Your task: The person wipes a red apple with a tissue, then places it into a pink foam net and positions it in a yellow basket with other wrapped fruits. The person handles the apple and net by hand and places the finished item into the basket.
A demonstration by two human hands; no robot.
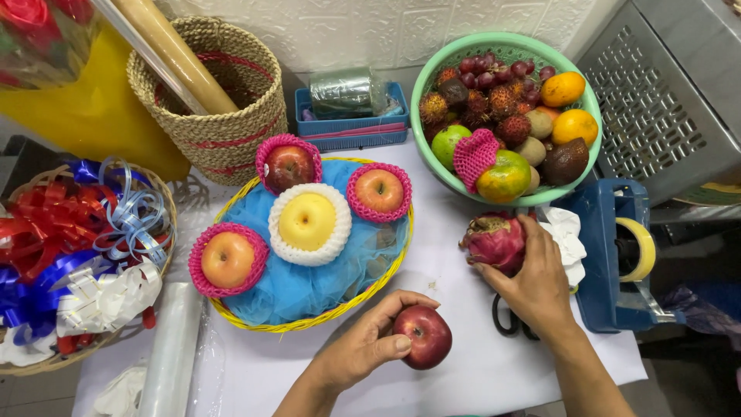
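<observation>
My left hand (363, 347) grips a dark red apple (427, 336) on the white table near its front edge. My right hand (532, 282) is closed around a pink dragon fruit (494, 241) just below the green bowl. A yellow-rimmed basket (394, 266) lined with blue tissue lies to the left. It holds a yellow pear in white foam net (309, 222) and three apples in pink foam nets (227, 259) (289, 166) (379, 191).
A green bowl (421, 85) at the back holds rambutans, grapes, oranges and other fruit. A blue tape dispenser (617, 255) stands at right, black scissors (505, 320) under my right wrist. A ribbon basket (69, 255) sits at left, a woven basket (224, 131) behind.
</observation>
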